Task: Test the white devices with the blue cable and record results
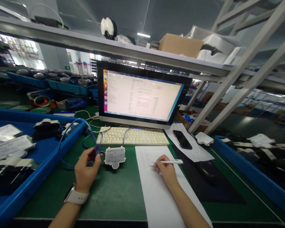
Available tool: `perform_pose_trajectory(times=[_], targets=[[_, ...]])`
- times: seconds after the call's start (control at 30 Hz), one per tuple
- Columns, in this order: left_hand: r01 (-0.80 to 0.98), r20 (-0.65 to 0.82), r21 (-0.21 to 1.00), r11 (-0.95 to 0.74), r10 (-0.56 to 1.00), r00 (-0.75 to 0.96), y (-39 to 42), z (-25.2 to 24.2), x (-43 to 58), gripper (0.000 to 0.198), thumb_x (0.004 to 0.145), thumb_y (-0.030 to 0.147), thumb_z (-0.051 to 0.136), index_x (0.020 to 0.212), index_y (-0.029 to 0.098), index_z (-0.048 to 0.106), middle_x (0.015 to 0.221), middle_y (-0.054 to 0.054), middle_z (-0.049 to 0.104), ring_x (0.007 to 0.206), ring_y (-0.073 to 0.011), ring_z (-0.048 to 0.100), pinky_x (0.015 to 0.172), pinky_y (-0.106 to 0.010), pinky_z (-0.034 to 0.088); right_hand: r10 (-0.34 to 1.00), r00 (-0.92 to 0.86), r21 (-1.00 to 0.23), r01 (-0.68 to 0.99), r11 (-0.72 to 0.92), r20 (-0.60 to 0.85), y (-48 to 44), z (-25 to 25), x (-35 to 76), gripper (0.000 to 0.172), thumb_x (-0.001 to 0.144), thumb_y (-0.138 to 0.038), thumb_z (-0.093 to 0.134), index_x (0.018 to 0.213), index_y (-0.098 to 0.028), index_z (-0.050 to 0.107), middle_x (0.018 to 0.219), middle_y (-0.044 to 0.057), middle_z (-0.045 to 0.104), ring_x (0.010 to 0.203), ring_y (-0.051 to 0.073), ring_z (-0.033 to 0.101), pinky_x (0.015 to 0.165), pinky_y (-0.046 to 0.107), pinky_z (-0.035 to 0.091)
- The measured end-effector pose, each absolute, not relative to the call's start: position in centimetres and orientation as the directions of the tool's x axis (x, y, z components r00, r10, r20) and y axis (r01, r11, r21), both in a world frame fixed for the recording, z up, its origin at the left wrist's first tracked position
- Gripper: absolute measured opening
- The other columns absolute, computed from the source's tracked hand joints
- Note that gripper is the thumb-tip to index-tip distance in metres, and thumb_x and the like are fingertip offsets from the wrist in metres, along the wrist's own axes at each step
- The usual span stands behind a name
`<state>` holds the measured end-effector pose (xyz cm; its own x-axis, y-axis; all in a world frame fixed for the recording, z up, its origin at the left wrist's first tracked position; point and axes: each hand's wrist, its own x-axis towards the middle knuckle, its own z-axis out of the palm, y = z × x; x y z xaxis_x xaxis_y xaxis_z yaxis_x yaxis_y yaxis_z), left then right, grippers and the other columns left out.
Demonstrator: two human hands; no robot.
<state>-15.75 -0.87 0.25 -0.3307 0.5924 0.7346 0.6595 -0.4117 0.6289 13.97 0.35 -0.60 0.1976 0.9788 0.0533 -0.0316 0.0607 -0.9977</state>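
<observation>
My left hand pinches a blue cable connector, from which a blue cable loops to the left. Just right of those fingers lies a white-faced device with small lugs around its edge. It seems joined to the connector, though the fingers partly hide the link. Over a long white paper sheet, my right hand is closed around a white pen, its tip toward the sheet's left side. Faint marks run down the paper there.
Behind the hands stand a cream keyboard and a lit monitor. A phone rests on papers, near a black mouse on a dark mat. Blue trays of similar devices flank both sides; a shelf spans overhead.
</observation>
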Motion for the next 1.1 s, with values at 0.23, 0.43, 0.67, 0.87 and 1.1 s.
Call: perform_pose_trajectory(times=[0.23, 0.43, 0.67, 0.87, 1.1], targets=[[0.648, 0.727, 0.641, -0.412, 0.596, -0.341, -0.83, 0.01, -15.70, 0.028, 0.077, 0.030, 0.057, 0.101, 0.015, 0.055, 0.083, -0.004, 0.063, 0.070, -0.0146, 0.063, 0.066, -0.024, 0.053, 0.951, 0.249, -0.940, 0.327, 0.097, 0.185, 0.14, -1.16, 13.85, 0.020, 0.061, -0.025, 0.052, 0.049, -0.023, 0.036, 0.038, -0.005, 0.046, 0.040, 0.011, 0.039, 0.041, 0.023, 0.031], [0.673, 0.722, 0.632, -0.384, 0.608, -0.331, -1.03, 0.28, -15.72, 0.028, 0.077, 0.032, 0.056, 0.099, 0.015, 0.056, 0.083, -0.004, 0.062, 0.069, -0.0139, 0.062, 0.064, -0.024, 0.052, 0.968, 0.171, -0.901, 0.422, 0.097, 0.184, 0.04, -1.23, 13.69, 0.020, 0.065, -0.024, 0.049, 0.049, -0.023, 0.036, 0.041, -0.004, 0.049, 0.044, 0.013, 0.045, 0.045, 0.024, 0.034], [0.664, 0.726, 0.634, -0.396, 0.602, -0.333, -0.93, 0.07, -15.67, 0.029, 0.077, 0.031, 0.057, 0.101, 0.015, 0.055, 0.083, -0.004, 0.062, 0.069, -0.0143, 0.062, 0.065, -0.025, 0.052, 0.971, 0.152, -0.895, 0.433, 0.102, 0.184, 0.08, -1.45, 13.78, 0.020, 0.067, -0.023, 0.049, 0.051, -0.024, 0.037, 0.042, -0.005, 0.048, 0.045, 0.013, 0.046, 0.048, 0.024, 0.035], [0.651, 0.720, 0.642, -0.403, 0.608, -0.334, -0.94, 0.32, -15.55, 0.029, 0.077, 0.030, 0.057, 0.101, 0.014, 0.055, 0.082, -0.004, 0.063, 0.070, -0.0142, 0.063, 0.064, -0.024, 0.053, 0.972, 0.148, -0.891, 0.443, 0.102, 0.185, 0.05, -1.42, 13.80, 0.020, 0.066, -0.023, 0.048, 0.050, -0.024, 0.035, 0.041, -0.006, 0.047, 0.044, 0.013, 0.044, 0.047, 0.024, 0.034], [0.640, 0.706, 0.661, -0.390, 0.613, -0.355, -1.19, 0.42, -15.51, 0.029, 0.077, 0.031, 0.057, 0.100, 0.014, 0.056, 0.082, -0.004, 0.064, 0.069, -0.0150, 0.063, 0.064, -0.025, 0.054, 0.970, 0.156, -0.885, 0.455, 0.097, 0.187, -0.05, -1.13, 13.75, 0.020, 0.067, -0.024, 0.049, 0.051, -0.023, 0.037, 0.043, -0.005, 0.049, 0.046, 0.013, 0.045, 0.049, 0.024, 0.034]])
